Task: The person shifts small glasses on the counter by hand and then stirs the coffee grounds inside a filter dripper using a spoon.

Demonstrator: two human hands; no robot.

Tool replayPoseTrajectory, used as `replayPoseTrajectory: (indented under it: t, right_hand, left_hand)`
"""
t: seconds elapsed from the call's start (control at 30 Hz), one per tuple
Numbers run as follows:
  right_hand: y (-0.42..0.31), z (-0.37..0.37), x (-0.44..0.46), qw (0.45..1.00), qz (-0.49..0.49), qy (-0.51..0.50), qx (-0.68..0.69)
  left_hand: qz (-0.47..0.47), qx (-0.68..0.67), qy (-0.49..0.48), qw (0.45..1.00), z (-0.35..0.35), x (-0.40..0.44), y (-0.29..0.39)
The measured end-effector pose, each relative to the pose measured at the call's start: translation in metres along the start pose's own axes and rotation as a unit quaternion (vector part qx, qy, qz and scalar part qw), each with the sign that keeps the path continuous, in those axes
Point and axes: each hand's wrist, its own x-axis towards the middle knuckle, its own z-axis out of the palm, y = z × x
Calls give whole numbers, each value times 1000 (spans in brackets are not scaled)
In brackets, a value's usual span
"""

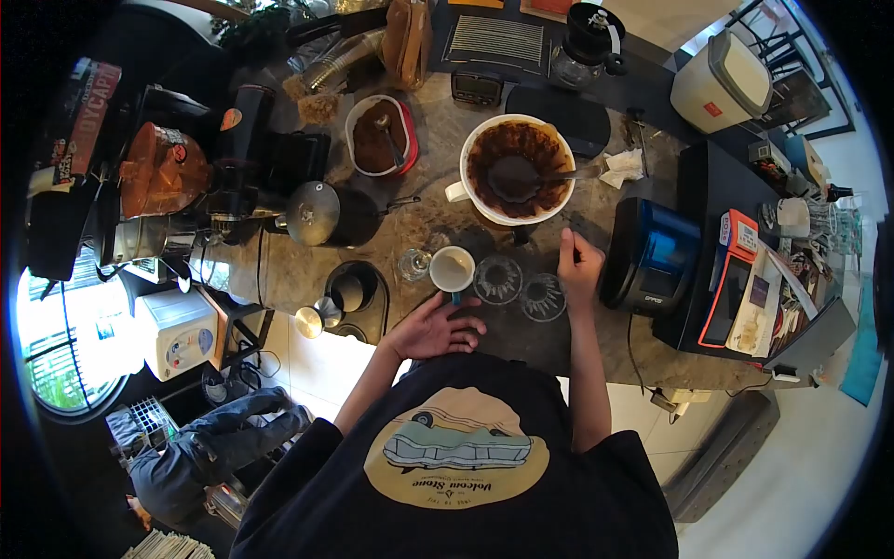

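Note:
My left hand is palm-up at the counter's near edge with its fingers spread. Its fingertips are close to a white cup with a teal handle. My right hand is closed in a loose fist, thumb uppermost, and nothing shows in it. Beside that fist stands a clear glass, and a second clear glass sits between it and the cup. Beyond them is a white coffee dripper with a handle, lined with wet dark grounds, and a spoon leans in it.
A tub of ground coffee with a spoon stands at the back left, near a metal gooseneck kettle. A dark holder is left of the cup. On the right is a black-blue printer. Another person is at lower left.

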Motion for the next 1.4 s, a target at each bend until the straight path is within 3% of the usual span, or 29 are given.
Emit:
replayPoseTrajectory:
  t: [1.4]
  right_hand:
    - [1,1,-1,1000,-4,0,5]
  left_hand:
    - [-1,0,-3,1000,1,0,0]
